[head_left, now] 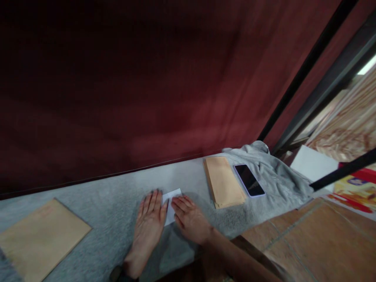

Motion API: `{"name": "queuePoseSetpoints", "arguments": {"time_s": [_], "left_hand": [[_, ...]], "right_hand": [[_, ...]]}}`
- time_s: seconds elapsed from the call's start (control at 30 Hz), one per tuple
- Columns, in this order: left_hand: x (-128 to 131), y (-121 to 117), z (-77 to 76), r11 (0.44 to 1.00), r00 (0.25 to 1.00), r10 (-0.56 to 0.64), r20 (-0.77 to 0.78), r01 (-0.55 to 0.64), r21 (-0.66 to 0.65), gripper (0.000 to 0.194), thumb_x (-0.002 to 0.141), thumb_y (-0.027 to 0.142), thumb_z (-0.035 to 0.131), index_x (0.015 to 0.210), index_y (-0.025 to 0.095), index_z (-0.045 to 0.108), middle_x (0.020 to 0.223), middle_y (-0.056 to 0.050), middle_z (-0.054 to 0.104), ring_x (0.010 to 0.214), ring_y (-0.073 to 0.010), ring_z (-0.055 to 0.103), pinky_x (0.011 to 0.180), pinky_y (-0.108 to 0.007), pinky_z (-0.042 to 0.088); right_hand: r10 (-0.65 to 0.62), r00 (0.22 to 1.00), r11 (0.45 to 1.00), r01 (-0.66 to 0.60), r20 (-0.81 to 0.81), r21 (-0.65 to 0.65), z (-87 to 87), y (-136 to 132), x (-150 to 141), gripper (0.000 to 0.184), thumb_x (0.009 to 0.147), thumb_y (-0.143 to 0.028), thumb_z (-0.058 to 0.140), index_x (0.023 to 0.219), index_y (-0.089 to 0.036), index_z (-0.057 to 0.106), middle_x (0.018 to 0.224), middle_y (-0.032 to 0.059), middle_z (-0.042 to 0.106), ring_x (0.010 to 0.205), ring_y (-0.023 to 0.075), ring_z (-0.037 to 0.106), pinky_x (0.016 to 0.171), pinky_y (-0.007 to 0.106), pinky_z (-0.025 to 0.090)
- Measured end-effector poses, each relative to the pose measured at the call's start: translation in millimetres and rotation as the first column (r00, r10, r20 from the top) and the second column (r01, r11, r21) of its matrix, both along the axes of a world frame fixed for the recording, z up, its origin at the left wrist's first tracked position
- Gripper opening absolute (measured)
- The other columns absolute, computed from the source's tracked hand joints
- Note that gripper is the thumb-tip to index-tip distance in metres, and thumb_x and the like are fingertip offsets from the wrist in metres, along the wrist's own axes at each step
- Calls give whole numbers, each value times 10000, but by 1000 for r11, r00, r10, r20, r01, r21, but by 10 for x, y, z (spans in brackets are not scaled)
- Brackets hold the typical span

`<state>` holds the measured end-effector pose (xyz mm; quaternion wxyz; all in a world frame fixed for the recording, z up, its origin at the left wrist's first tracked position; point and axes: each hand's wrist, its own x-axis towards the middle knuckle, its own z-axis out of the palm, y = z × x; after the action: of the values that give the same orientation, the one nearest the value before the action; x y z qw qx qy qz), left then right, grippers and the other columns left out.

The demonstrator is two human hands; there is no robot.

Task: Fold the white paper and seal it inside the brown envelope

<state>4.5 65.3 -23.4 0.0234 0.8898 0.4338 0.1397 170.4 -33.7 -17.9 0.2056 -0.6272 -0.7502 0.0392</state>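
At nine o'clock, a brown paper piece [45,241] lies apart, seemingly leaving you room. Your left hand [149,215] is flat, thumb out over the white paper [169,215] between your hands; its visible part runs roughly twelve to six, hidden edges leaving the long axis uncertain. Your right hand [189,217] lies flat, likely steadying it. At two, a brown stack [225,182] sits handy.
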Motion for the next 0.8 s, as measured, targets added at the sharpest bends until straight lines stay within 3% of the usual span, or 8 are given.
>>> {"name": "queuePoseSetpoints", "arguments": {"time_s": [0.07, 0.2, 0.33, 0.5, 0.67, 0.8], "left_hand": [[46, 8, 77, 983, 990, -129, 59, 136, -120, 575, 1059, 378, 224, 1537, 128, 424, 1599, -96, 416, 1496, -230, 361, 1235, -447, 294], [126, -55, 180, 856, 917, -384, 111, 399, -328, 512, 1084, 406, 232, 1502, 247, 482, 1580, -13, 450, 1489, -151, 365, 1252, -395, 272], [161, -71, 170, 846, 917, -376, 136, 399, -354, 498, 1087, 437, 259, 1513, 274, 460, 1594, 1, 425, 1510, -146, 321, 1273, -399, 196], [184, -49, 119, 874, 928, -360, 98, 372, -312, 500, 1090, 436, 251, 1538, 286, 416, 1631, 16, 356, 1530, -148, 270, 1278, -392, 132], [215, -54, 72, 896, 936, -333, 118, 353, -270, 497, 1100, 422, 198, 1524, 315, 434, 1616, 38, 390, 1518, -142, 299, 1273, -392, 129], [207, -67, 35, 907, 934, -336, 122, 356, -223, 475, 1097, 429, 235, 1515, 337, 441, 1617, 44, 388, 1521, -143, 292, 1272, -398, 132]], "right_hand": [[92, 996, 996, -92, -10, 3, -24, -33, -45, 496, 1047, -355, 447, 1493, -140, 471, 1510, 91, 547, 1415, 184, 466, 1250, 357, 306], [131, 991, 991, -130, -27, 33, -132, -125, -81, 556, 1011, -431, 534, 1469, -118, 501, 1488, 129, 562, 1436, 226, 447, 1244, 406, 327], [170, 984, 985, -168, -60, 29, -117, -185, -75, 469, 1004, -331, 551, 1441, -159, 542, 1442, 104, 610, 1389, 213, 506, 1223, 406, 363], [197, 976, 980, -198, -92, -5, -21, -248, -136, 440, 975, -246, 565, 1409, -168, 573, 1405, 102, 638, 1369, 216, 527, 1202, 415, 396], [274, 947, 962, -270, -169, 43, 9, -302, -154, 422, 929, -176, 579, 1348, -204, 623, 1349, 78, 677, 1311, 229, 581, 1200, 442, 399], [242, 937, 970, -227, -252, 87, -2, -328, -61, 348, 973, -148, 461, 1237, -216, 678, 1240, 78, 727, 1185, 221, 661, 1083, 412, 511]]}}
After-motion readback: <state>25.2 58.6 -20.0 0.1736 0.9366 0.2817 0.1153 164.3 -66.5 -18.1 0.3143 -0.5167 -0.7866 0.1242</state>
